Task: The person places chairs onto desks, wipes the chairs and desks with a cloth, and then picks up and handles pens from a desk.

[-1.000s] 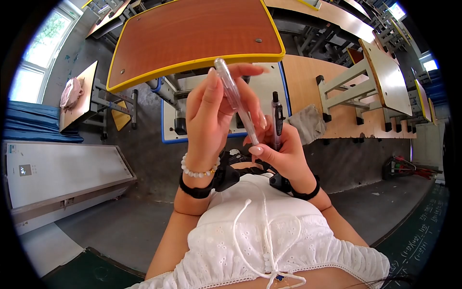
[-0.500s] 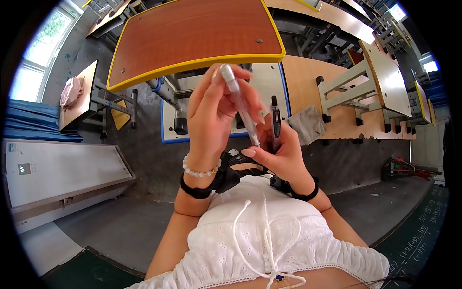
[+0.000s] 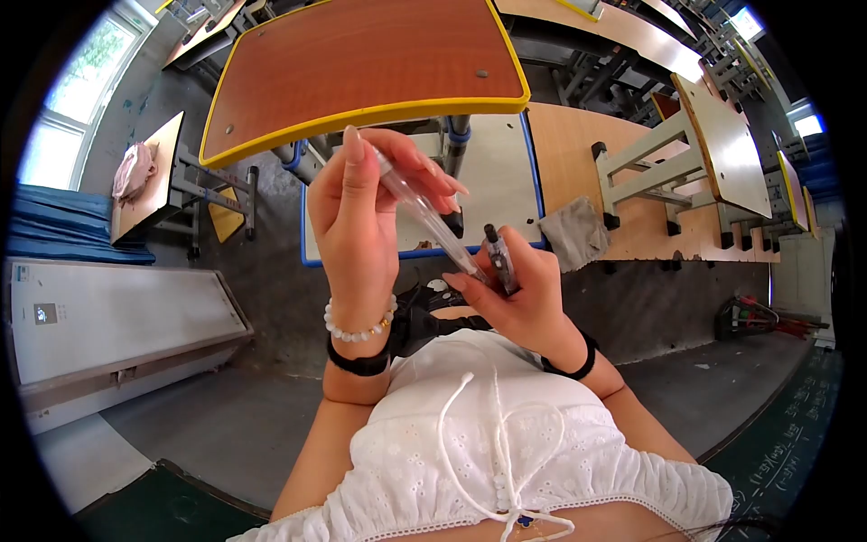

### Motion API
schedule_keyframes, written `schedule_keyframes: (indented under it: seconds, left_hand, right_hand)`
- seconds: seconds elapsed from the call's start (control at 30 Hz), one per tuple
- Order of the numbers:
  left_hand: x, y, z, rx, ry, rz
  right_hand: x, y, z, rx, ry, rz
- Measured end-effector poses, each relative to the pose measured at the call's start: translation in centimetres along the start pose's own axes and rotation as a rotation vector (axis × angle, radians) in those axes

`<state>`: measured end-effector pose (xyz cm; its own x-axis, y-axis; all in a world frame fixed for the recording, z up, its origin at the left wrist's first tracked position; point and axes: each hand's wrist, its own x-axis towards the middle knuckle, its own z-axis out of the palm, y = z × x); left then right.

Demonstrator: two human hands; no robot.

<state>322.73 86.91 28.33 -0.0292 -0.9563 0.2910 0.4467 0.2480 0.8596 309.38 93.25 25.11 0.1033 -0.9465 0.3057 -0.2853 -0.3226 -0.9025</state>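
Between my hands a clear pen barrel (image 3: 426,219) slants down to the right. My left hand (image 3: 357,203) is closed round its upper end, thumb and fingers against it. At its lower tip, my right hand (image 3: 522,294) pinches the barrel with thumb and fingers. That same hand also holds a black-topped pen part with a clip (image 3: 498,256), whose lower end is hidden in the fingers.
A brown desktop with yellow edging (image 3: 370,63) lies ahead, above a pale blue-edged desk (image 3: 497,163). A grey cloth (image 3: 575,237) rests at the light wooden desk's edge. A white cabinet (image 3: 117,316) stands left, an upturned stool (image 3: 722,154) right.
My left hand has moved left, tilting the clear barrel further over. The black-topped part in my right hand has tipped to the left and sits a little lower.
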Motion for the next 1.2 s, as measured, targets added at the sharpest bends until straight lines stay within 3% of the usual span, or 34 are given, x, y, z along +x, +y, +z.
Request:
schedule_keyframes:
  seconds: [0.07,0.17,0.27,0.47,0.67,0.97,1.13,1.2]
  left_hand:
    - [0.0,0.1,0.2,-0.015,0.022,-0.002]
    - [0.1,-0.2,-0.1,-0.061,0.045,-0.027]
    - [0.5,-0.5,-0.4,-0.106,0.081,-0.033]
    - [0.4,-0.7,-0.1,-0.083,0.086,-0.011]
    - [0.7,-0.9,0.7,-0.02,0.062,-0.045]
    - [1.2,-1.5,0.5,0.025,-0.002,-0.048]
    - [1.7,-2.0,0.2,0.013,-0.021,-0.096]
    - [1.6,-1.8,0.2,0.0,0.029,-0.125]
  right_hand:
    - [0.1,-0.2,0.1,0.001,-0.004,-0.031]
    - [-0.2,0.1,0.1,0.014,-0.013,0.098]
    - [-0.3,0.0,0.1,0.243,-0.085,0.18]
    - [-0.6,0.3,0.1,0.378,-0.112,0.223]
    - [-1.2,0.8,0.0,0.317,-0.035,0.145]
    - [-1.1,0.6,0.8,0.342,-0.019,0.209]
    - [-0.1,-0.1,0.1,0.264,-0.262,0.171]
    - [-0.3,0.4,0.3,0.435,-0.304,0.183]
